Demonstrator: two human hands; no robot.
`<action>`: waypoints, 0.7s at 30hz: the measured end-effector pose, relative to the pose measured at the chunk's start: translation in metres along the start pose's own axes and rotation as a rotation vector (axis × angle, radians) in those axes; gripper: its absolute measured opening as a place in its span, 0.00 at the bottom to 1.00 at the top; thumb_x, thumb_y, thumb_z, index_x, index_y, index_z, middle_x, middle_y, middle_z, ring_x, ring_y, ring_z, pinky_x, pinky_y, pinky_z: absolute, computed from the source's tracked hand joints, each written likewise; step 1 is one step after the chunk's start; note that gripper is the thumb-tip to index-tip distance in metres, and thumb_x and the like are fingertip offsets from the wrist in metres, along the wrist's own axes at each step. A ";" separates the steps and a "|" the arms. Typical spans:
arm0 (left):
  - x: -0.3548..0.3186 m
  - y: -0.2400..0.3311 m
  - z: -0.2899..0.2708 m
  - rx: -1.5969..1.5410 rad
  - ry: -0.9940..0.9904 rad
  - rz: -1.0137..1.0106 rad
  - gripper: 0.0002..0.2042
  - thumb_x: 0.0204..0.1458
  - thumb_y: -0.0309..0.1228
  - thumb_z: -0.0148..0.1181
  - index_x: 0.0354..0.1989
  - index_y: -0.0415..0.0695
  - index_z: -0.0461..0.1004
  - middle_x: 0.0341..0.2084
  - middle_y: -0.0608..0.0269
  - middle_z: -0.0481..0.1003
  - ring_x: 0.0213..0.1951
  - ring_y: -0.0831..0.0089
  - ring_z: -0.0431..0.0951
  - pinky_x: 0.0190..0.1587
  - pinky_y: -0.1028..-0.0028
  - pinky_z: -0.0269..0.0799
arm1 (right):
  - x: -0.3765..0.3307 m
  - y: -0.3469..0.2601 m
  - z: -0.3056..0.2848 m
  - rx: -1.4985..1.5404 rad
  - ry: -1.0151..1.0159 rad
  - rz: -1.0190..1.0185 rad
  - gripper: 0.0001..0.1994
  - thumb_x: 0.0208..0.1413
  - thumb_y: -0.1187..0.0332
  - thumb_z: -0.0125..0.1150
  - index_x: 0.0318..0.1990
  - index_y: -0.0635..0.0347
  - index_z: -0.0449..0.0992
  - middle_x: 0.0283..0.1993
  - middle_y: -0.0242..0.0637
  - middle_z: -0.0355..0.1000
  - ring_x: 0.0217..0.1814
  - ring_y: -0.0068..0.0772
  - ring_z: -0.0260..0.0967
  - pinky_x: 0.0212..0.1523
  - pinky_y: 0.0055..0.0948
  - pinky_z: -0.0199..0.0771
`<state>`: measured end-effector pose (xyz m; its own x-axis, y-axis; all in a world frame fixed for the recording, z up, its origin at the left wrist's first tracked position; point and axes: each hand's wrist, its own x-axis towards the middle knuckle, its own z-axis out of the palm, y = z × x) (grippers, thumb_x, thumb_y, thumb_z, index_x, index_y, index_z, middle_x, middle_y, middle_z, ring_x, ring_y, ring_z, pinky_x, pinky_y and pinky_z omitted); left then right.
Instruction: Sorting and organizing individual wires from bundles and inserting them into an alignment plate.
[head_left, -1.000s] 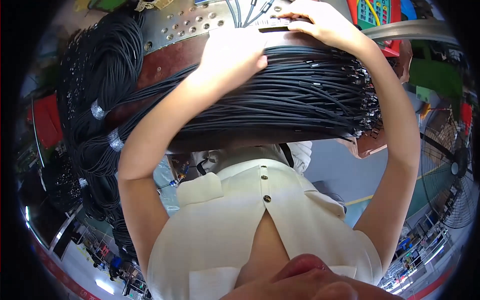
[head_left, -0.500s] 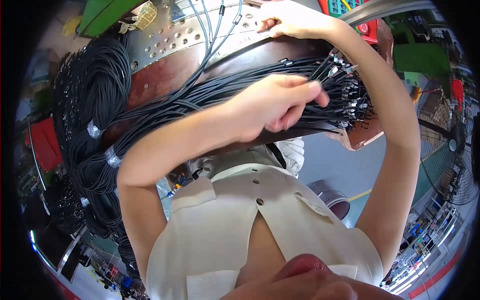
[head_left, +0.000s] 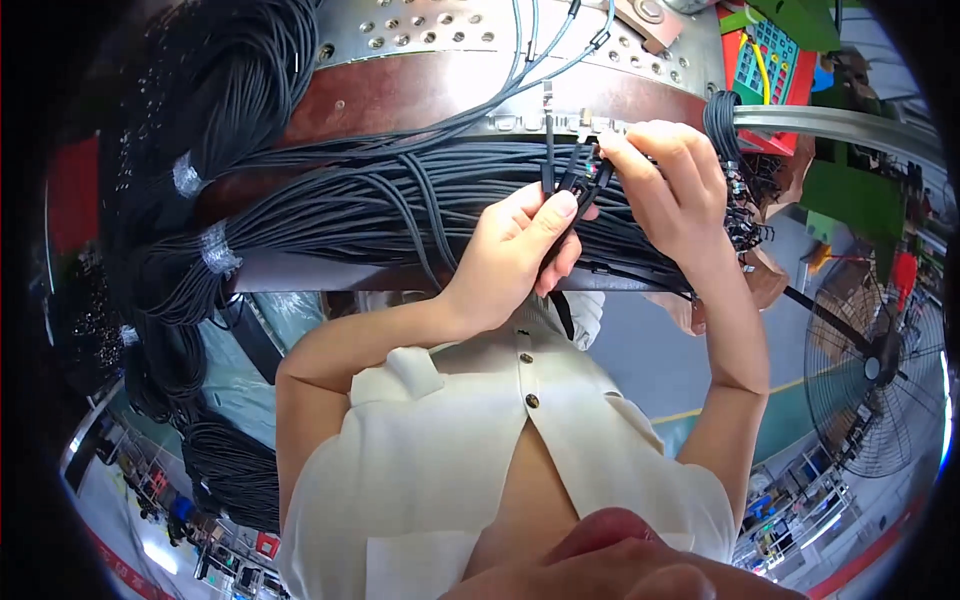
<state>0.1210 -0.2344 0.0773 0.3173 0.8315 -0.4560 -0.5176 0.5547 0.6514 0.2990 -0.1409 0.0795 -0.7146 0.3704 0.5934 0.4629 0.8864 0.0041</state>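
Note:
My left hand is closed around several black cable ends, just above the near edge of the bench. Their metal-tipped connectors point up and away from me, apart from one another. Thumb and fingers of my right hand pinch one of these ends at its connector, close beside the left thumb. What exactly the right fingertips grip is partly hidden. Under both hands a thick bundle of black cables runs across the bench, and its connector ends show past my right wrist.
A perforated metal plate spans the bench's far side. Beyond my right hand are a red device with a teal keypad and a curved metal rail. Taped cable hanks hang at left. A black fan stands at right.
My right hand has come back from the metal plate to the cable ends. My left hand, blurred over the bundle before, now holds several ends upright. The whole view has shifted.

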 end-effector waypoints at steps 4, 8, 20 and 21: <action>0.000 0.014 0.003 -0.161 0.201 -0.142 0.13 0.63 0.38 0.45 0.40 0.40 0.69 0.21 0.62 0.73 0.19 0.77 0.72 0.25 0.80 0.70 | 0.004 -0.012 0.001 -0.005 -0.049 -0.049 0.15 0.42 0.67 0.58 0.40 0.59 0.75 0.37 0.34 0.69 0.35 0.32 0.70 0.37 0.30 0.72; -0.001 0.010 -0.021 -0.350 -0.166 -0.211 0.12 0.62 0.37 0.46 0.36 0.40 0.68 0.24 0.61 0.73 0.24 0.75 0.75 0.29 0.76 0.73 | 0.008 -0.015 0.009 -0.006 -0.054 -0.046 0.12 0.44 0.67 0.59 0.39 0.56 0.76 0.37 0.32 0.70 0.35 0.29 0.70 0.38 0.30 0.68; -0.016 0.005 -0.035 -0.131 0.063 0.111 0.14 0.63 0.40 0.44 0.42 0.42 0.69 0.39 0.63 0.72 0.34 0.77 0.73 0.39 0.71 0.74 | 0.026 -0.016 0.051 0.504 -0.289 0.364 0.10 0.45 0.78 0.59 0.37 0.56 0.74 0.31 0.37 0.72 0.36 0.43 0.70 0.41 0.36 0.69; -0.016 0.006 -0.035 -0.134 0.073 0.111 0.14 0.63 0.40 0.44 0.42 0.42 0.69 0.37 0.64 0.72 0.33 0.76 0.73 0.40 0.71 0.73 | 0.025 -0.015 0.052 0.506 -0.290 0.360 0.10 0.45 0.78 0.59 0.37 0.56 0.74 0.31 0.37 0.72 0.36 0.43 0.70 0.41 0.36 0.69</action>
<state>0.0846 -0.2452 0.0673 0.1964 0.8801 -0.4322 -0.6491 0.4471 0.6154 0.2464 -0.1306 0.0526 -0.7065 0.6631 0.2474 0.4461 0.6886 -0.5716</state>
